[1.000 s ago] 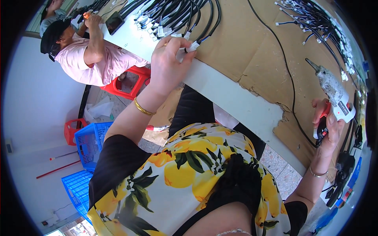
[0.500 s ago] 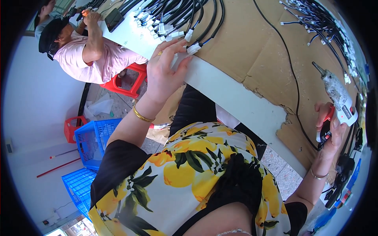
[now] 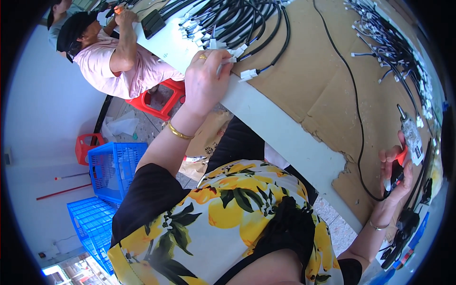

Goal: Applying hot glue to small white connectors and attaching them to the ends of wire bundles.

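Observation:
My left hand (image 3: pixel 206 80) is at the table's near edge. Its fingers are pinched around a white plug connector (image 3: pixel 231 60) on the end of a black cable. Just right of these fingers, another white connector (image 3: pixel 249 74) lies loose on its own cable. Beyond is a bundle of black cables (image 3: pixel 237 21) with several white connectors. At the right side, my right hand (image 3: pixel 396 173) grips a hot glue gun (image 3: pixel 412 140) with a whitish, smeared body and a red trigger. The gun's nozzle points up and away, well apart from the connectors.
Torn brown cardboard (image 3: pixel 313 80) covers much of the white table (image 3: pixel 280 128), with a black cord (image 3: pixel 354 85) across it. More connector cables (image 3: pixel 394 52) lie far right. At left, a person in pink (image 3: pixel 109 66) sits on a red stool (image 3: pixel 164 104); blue crates (image 3: pixel 111 171) stand behind.
My left hand has let go of one connector, which now lies to its right, and pinches another. The glue gun has moved slightly nearer and turned more upright. The whole view has shifted a little.

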### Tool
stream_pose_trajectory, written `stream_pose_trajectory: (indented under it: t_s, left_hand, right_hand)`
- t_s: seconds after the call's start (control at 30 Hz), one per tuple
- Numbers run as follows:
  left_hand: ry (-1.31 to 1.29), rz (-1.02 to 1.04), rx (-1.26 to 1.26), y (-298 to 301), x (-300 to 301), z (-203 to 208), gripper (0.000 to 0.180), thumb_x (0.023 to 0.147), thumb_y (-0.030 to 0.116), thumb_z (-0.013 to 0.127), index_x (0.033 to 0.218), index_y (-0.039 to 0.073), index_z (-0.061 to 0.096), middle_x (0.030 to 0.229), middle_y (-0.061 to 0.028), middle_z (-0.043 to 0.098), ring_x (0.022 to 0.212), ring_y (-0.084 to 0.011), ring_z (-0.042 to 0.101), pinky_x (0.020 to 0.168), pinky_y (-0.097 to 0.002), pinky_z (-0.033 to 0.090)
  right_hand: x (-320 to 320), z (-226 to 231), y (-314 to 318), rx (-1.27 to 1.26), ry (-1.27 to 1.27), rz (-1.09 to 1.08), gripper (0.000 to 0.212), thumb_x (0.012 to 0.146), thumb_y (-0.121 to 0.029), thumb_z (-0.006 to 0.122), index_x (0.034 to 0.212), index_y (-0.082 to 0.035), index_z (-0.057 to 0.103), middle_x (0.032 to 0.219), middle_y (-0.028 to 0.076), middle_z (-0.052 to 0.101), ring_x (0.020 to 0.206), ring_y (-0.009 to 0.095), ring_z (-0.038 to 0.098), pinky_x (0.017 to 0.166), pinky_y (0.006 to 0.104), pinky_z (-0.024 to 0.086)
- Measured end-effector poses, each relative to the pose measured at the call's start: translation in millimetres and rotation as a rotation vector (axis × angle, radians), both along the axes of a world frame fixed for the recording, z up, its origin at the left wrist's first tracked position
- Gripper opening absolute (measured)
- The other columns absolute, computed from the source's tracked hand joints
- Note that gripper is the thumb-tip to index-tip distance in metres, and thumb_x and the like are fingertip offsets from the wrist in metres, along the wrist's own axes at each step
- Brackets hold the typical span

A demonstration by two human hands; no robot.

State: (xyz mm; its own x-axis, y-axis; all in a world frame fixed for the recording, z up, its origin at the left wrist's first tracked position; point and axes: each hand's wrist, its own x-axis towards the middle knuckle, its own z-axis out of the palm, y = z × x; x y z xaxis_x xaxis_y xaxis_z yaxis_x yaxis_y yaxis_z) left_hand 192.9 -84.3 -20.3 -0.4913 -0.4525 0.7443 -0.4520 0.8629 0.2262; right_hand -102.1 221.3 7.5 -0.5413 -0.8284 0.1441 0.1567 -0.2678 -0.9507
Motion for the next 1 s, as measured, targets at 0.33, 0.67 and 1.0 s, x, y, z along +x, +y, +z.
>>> stream_pose_trajectory:
  t_s: [0.33,0.67,1.0]
  left_hand:
    - [0.039,-0.052,-0.051,5,16,5,0.018,0.064,-0.001,0.066,0.079,0.004,0.055,0.082,-0.0083,0.064,0.073,-0.0261,0.060,0.069,-0.0328,0.048]
    - [-0.140,-0.137,0.187,1,57,24,0.014,0.069,-0.002,0.065,0.081,0.002,0.059,0.085,-0.0096,0.064,0.077,-0.0221,0.061,0.068,-0.0289,0.048]
    - [-1.060,0.329,0.571,6,295,-83,0.008,0.074,0.011,0.057,0.074,0.003,0.055,0.068,-0.0141,0.058,0.067,-0.0320,0.058,0.059,-0.0389,0.045]
  right_hand:
    - [-7,0,-1,-0.006,-0.141,-0.034,0.063,0.082,-0.037,0.054,0.124,0.006,0.036,0.079,0.005,0.059,0.042,0.006,0.037,0.064,0.0240,0.035]
    - [-12,0,-5,-0.023,-0.251,-0.114,0.056,0.084,-0.029,0.054,0.126,0.004,0.037,0.091,0.007,0.060,0.049,0.005,0.038,0.066,0.0231,0.039]
    - [-24,-12,-2,-0.049,-0.277,-0.123,0.054,0.085,-0.027,0.053,0.126,0.003,0.037,0.092,0.006,0.060,0.056,0.005,0.041,0.068,0.0227,0.040]
